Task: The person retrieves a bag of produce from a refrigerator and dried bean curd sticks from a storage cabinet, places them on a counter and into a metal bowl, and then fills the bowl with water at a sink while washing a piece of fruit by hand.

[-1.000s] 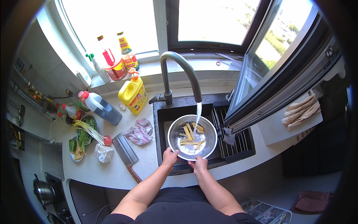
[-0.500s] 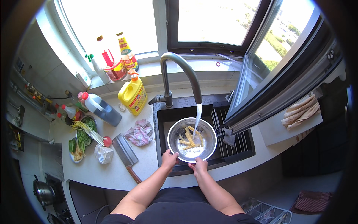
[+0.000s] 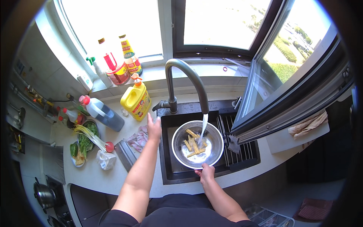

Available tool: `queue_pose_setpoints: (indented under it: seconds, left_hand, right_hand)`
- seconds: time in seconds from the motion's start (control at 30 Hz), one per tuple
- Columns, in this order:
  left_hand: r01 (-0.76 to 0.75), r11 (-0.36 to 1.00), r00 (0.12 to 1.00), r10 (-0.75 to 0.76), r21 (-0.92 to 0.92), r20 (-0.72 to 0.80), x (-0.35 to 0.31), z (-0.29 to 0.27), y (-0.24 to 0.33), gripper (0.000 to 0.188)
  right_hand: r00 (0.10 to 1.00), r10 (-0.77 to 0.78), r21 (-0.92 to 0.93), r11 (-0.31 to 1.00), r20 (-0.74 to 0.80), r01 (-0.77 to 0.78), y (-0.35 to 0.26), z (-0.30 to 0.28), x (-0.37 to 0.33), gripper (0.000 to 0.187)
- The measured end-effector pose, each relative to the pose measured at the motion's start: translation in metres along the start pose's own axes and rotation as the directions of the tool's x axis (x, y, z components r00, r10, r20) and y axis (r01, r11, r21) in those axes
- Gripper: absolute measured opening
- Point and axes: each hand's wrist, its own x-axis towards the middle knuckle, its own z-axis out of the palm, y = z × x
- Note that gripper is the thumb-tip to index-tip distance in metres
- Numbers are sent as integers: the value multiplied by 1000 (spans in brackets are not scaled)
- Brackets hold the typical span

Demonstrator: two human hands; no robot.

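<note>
My right hand (image 3: 206,173) grips the near rim of a round metal bowl (image 3: 214,152), thumb over the edge and fingers beneath. Tan-yellow sticks of food (image 3: 192,143) lie in water inside it. From the curved grey faucet (image 3: 189,73) a stream of water (image 3: 203,126) runs into the bowl, which is over the black sink (image 3: 168,166). My left hand (image 3: 154,129) is off the bowl, raised just below the faucet lever (image 3: 160,105) with its fingers stretched out and apart. It holds nothing.
Left of the sink are a yellow jug (image 3: 136,100), a crumpled cloth (image 3: 139,138), a partly hidden cleaver (image 3: 126,153), a dark-liquid bottle (image 3: 104,113) and green vegetables (image 3: 89,136). A black rack (image 3: 242,151) spans the sink's right side. The open window sash (image 3: 287,87) juts over the right counter.
My left hand has let go of the bowl's rim and moved up toward the faucet lever, its fingers opening. My right hand still holds the bowl, and water keeps running.
</note>
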Motion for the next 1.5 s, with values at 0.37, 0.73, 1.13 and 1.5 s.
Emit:
queue_pose_setpoints:
  seconds: [0.37,0.73,1.13,1.5]
  left_hand:
    - [123,846,986,-162,-519,-32,37,1,27,49]
    - [108,941,977,-39,321,-212,66,5,-22,27]
    - [334,927,808,-375,171,453,-40,43,-44,15]
    - [848,522,350,-679,89,646,-107,115,-55,23]
  right_hand:
    - [1000,-14,-4,1000,2,14,-4,-7,5,24]
    - [1000,-2,11,1000,-17,3,-3,-8,5,26]
    - [997,-11,32,999,-74,13,2,-46,-12,23]
    - [981,-49,145,986,-186,77,-2,-128,-66,27]
